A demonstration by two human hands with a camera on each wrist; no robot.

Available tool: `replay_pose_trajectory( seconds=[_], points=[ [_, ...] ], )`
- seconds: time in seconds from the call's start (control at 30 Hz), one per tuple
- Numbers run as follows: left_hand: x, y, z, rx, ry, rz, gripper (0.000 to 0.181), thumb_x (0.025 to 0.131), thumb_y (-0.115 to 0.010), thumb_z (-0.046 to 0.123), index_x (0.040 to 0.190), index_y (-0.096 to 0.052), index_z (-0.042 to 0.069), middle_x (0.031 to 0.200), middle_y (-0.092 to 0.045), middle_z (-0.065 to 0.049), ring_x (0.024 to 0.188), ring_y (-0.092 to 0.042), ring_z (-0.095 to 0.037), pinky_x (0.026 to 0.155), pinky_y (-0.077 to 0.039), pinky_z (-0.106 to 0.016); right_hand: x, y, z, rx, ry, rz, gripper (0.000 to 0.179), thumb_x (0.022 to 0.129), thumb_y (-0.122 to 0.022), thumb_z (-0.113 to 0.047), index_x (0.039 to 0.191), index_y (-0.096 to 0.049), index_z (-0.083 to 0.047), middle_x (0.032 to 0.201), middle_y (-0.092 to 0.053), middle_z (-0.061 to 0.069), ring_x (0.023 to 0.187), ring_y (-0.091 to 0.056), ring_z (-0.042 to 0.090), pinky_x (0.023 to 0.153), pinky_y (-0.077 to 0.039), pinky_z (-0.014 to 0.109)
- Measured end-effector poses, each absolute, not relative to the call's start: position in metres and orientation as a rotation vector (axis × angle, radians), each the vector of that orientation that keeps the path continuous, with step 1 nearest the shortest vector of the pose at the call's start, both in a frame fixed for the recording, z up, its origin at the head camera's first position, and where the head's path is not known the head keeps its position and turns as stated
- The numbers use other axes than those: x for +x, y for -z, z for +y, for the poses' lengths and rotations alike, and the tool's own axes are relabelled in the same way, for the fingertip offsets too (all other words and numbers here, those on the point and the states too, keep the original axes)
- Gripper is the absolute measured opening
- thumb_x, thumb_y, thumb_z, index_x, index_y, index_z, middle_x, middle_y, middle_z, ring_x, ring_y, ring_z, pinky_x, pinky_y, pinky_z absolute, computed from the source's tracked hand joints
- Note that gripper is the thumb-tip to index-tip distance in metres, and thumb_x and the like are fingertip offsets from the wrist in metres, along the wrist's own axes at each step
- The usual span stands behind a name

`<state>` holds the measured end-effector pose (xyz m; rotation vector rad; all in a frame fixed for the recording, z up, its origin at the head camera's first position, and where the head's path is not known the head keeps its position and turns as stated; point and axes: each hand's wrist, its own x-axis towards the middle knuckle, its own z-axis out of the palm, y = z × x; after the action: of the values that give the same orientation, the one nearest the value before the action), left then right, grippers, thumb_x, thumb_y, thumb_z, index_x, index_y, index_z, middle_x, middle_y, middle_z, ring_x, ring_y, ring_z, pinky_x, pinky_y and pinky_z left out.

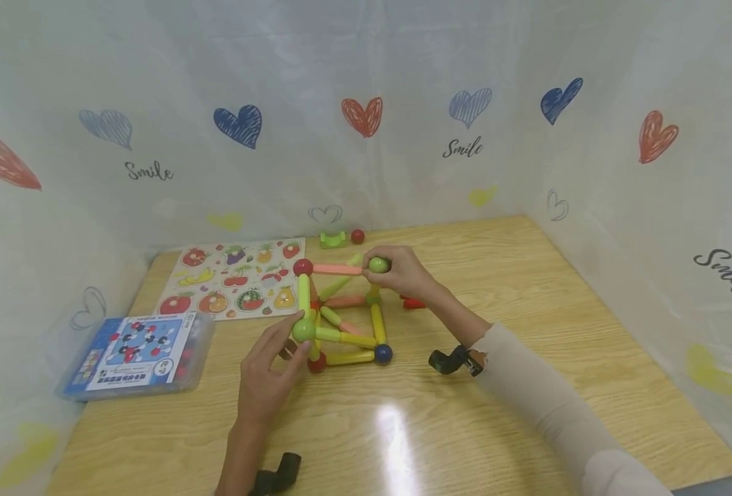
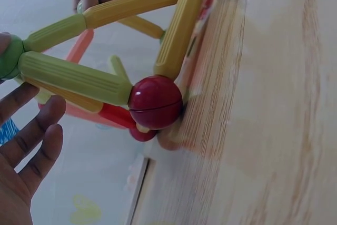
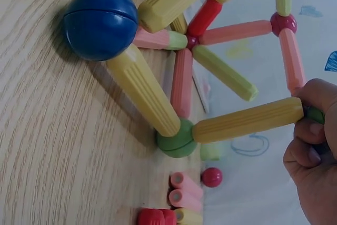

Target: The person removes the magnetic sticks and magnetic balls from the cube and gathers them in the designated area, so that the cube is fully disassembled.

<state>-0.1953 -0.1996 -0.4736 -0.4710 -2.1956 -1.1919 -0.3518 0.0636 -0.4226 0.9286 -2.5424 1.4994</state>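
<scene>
The person's left hand [image 1: 266,373] pinches a glossy light-green ball [image 1: 304,330] at a near upper corner of an open frame of red, yellow, green and salmon rods [image 1: 344,301] and coloured balls. The frame stands mid-table on the pale wood-grain tabletop [image 1: 465,434], a dark-blue ball [image 1: 383,354] at its near lower right corner. Left of it lies a clear case with a blue printed cover [image 1: 136,355]. Farther back, the right hand [image 1: 409,274], apart from the left, grips another light-green ball [image 1: 379,264] at an upper corner. Beyond lies a white fruit-printed sheet [image 1: 260,286].
</scene>
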Motion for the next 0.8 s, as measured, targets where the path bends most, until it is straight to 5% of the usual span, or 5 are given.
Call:
replay_pose_trajectory(
  seconds=[0.33,0.53,0.6,0.8],
  points=[
    [-0.197,0.473,-0.202,-0.489,1.209,-2.199,0.051,0.088,-0.076,0.005,0.137,-0.063,0.015,0.125,-0.065,-0.003,0.079,-0.06,-0.01,0.068,-0.052,-0.021,-0.359,0.408,0.079,0.793,-1.571,-2.646,0.028,0.094,-0.073,-0.027,0.118,-0.07,-0.013,0.093,-0.063,0.008,0.068,-0.055,0.018,0.057,-0.048,0.028],
    [-0.2,0.472,-0.204,-0.499,1.201,-2.193,0.053,0.087,-0.076,0.005,0.137,-0.062,0.015,0.127,-0.064,-0.002,0.08,-0.061,-0.011,0.067,-0.054,-0.024,-0.388,0.405,0.097,0.83,-1.584,-2.651,0.048,0.105,-0.053,-0.019,0.151,-0.044,-0.01,0.116,-0.053,0.016,0.084,-0.059,0.026,0.071,-0.051,0.034],
    [-0.2,0.473,-0.204,-0.498,1.203,-2.195,0.053,0.087,-0.076,0.005,0.137,-0.062,0.016,0.127,-0.064,-0.002,0.08,-0.061,-0.012,0.067,-0.054,-0.026,-0.4,0.409,0.102,0.785,-1.526,-2.67,0.049,0.105,-0.054,-0.018,0.151,-0.042,-0.007,0.126,-0.053,0.016,0.099,-0.062,0.03,0.08,-0.054,0.037],
    [-0.198,0.477,-0.202,-0.482,1.213,-2.215,0.053,0.088,-0.075,0.006,0.138,-0.061,0.016,0.127,-0.064,-0.002,0.08,-0.062,-0.014,0.068,-0.054,-0.024,-0.433,0.425,0.116,0.573,-1.262,-2.769,0.044,0.099,-0.065,-0.019,0.138,-0.055,-0.001,0.13,-0.057,0.019,0.106,-0.064,0.033,0.083,-0.057,0.039]
  ],
)
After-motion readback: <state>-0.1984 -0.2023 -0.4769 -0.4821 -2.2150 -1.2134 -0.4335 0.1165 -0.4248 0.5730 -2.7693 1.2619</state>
